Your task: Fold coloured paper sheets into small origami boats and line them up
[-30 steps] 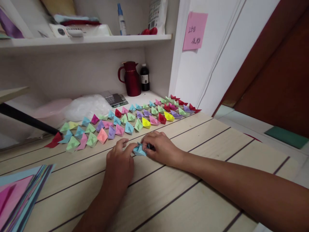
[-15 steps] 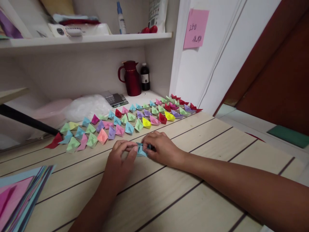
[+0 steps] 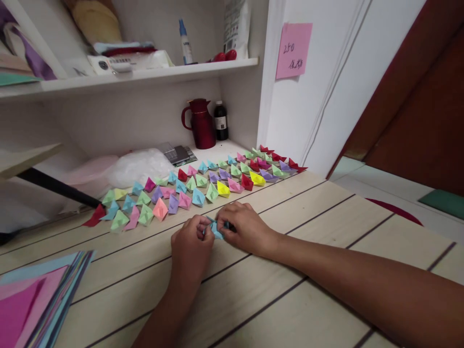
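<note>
Blue folded paper [image 3: 218,233] sits between the two hands, low over the pale striped counter [image 3: 275,285], just in front of the rows of small paper boats [image 3: 198,197]. The left hand [image 3: 191,244] has its thumb and curled fingers closed on the near-left end of it; the right hand [image 3: 244,228] pinches the other end, thumb below and fingertips above — so much of the piece is covered that its exact folds cannot be told. Beyond them the boats stand in slanting rows toward the back edge, in green, blue, purple, pink, yellow, orange and red. At the lower left, well apart from the hands, lies a stack of coloured sheets [image 3: 18,309], bright pink on top. Behind the boats are a clear plastic bag [image 3: 145,166], a dark red jug [image 3: 203,129] and, just beside the jug, a dark bottle [image 3: 221,123] — white-capped and labelled. A pink note [image 3: 294,50] reading "250" hangs at right.
</note>
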`<action>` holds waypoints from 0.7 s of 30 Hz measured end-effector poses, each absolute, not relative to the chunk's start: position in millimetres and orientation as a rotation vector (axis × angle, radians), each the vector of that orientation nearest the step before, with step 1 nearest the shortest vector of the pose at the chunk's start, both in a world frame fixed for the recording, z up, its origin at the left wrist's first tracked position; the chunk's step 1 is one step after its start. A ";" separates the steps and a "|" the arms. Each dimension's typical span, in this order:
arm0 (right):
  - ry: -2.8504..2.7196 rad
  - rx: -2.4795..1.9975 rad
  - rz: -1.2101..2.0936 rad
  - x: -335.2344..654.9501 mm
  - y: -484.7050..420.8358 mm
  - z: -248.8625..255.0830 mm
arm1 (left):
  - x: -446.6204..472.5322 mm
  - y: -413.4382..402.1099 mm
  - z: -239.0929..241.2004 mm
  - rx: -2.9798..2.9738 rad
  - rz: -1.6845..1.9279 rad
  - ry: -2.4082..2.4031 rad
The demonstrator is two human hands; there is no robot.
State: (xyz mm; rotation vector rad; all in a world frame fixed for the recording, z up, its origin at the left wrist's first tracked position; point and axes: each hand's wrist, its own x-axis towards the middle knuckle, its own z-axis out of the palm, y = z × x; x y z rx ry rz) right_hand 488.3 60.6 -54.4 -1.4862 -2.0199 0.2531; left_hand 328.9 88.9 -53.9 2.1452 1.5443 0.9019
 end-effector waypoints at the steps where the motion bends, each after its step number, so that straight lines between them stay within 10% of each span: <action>1: -2.020 -1.489 0.250 488.1 60.8 -54.5 | 329.0 88.7 -53.5 2.157 0.893 1.558; 21: -2.027 -1.475 0.237 488.1 60.6 -54.4 | 319.0 96.4 -50.2 2.224 0.959 1.468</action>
